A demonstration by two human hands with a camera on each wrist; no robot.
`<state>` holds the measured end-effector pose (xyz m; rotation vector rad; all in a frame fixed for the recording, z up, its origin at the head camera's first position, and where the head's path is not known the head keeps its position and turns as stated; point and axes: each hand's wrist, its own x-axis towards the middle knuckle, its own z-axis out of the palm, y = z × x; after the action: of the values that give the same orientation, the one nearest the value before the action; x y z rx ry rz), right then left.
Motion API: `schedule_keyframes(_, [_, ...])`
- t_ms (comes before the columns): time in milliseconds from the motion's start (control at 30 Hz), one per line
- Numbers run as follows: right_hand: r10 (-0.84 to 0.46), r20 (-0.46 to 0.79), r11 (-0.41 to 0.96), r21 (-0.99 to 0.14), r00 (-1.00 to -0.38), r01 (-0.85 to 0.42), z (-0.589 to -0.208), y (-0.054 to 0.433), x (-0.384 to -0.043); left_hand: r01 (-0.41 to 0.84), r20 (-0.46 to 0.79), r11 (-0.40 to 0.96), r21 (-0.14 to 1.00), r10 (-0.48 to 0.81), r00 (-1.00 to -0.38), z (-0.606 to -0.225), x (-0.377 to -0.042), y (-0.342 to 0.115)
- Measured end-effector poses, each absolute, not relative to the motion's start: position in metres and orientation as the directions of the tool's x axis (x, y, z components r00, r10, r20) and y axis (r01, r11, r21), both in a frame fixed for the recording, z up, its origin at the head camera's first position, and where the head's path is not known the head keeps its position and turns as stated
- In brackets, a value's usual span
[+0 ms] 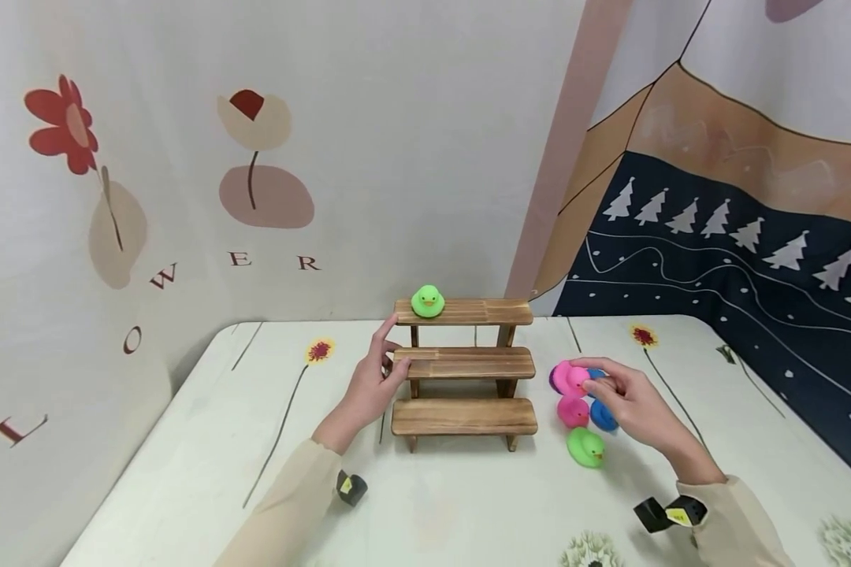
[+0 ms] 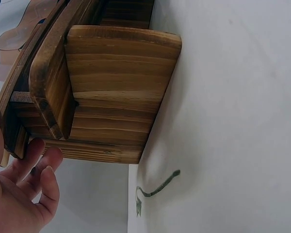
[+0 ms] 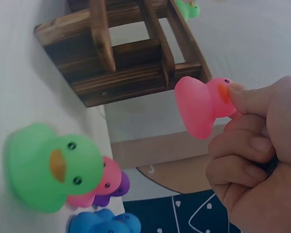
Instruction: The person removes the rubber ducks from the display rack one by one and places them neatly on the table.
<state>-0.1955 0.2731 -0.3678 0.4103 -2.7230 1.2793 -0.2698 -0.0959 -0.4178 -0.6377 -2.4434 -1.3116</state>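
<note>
A three-tiered wooden stand [image 1: 464, 362] stands on the table. My left hand [image 1: 370, 382] holds its left end, the index finger at the top shelf and the thumb at the middle one. In the left wrist view, curled fingers [image 2: 49, 187] lie by the stand's side. A green rubber duck [image 1: 428, 302] sits on the top shelf, at the left. To the right of the stand my right hand [image 1: 631, 402] pinches a pink rubber duck [image 3: 199, 104] by its head, between thumb and index finger, above the other ducks.
Beneath my right hand, another pink duck [image 1: 573, 412], blue ducks [image 1: 602, 416], a purple duck [image 3: 119, 190] and a green duck [image 1: 585, 448] cluster on the table. The printed white cloth [image 1: 468, 504] covers the table. Printed curtains [image 1: 411, 157] hang behind it.
</note>
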Motion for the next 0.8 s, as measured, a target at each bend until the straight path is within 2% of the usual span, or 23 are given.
schedule_keyframes(367, [-0.178,0.189,0.616,-0.744,-0.966,-0.259,-0.382,0.287,-0.191,0.499,0.441,0.479,0.723,0.236,-0.866,-0.418,-0.27,-0.098])
schedule_keyframes(800, [-0.197,0.222,0.602,-0.742,-0.955,-0.296,-0.387,0.298,-0.185,0.509,0.452,0.469,0.722,0.237,-0.86,-0.418,-0.271,-0.096])
